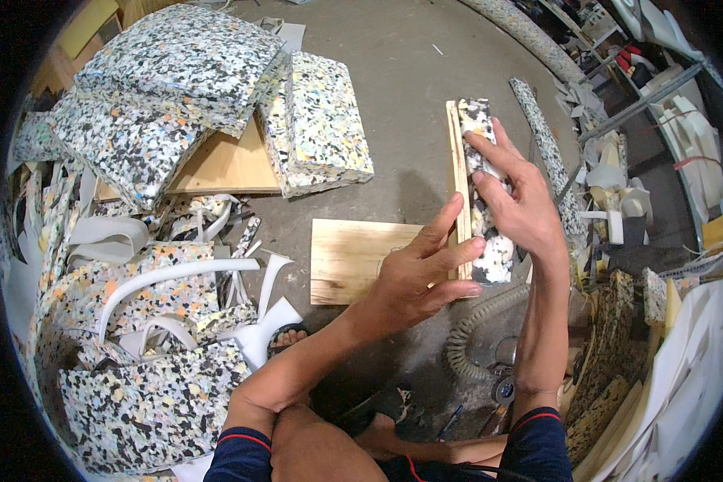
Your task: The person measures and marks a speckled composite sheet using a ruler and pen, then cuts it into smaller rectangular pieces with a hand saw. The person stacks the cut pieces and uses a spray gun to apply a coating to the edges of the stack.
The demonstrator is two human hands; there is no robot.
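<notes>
pretty even, soft daylight here, nothing harsh. the concrete floor is lit flat and bright up top, with only faint shadows under the foam blocks. it gets dimmer under the arms at the bottom (the darkest patch). no real glare. focus is sharp mid-frame, and the right hand looks crisp. heavy fisheye bending toward the rim, black corners, and the clutter at the edges goes smeary.

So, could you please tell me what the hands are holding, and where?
Both press a speckled foam strip onto a wooden slat: right hand along its upper half, left hand near the lower end.
</notes>
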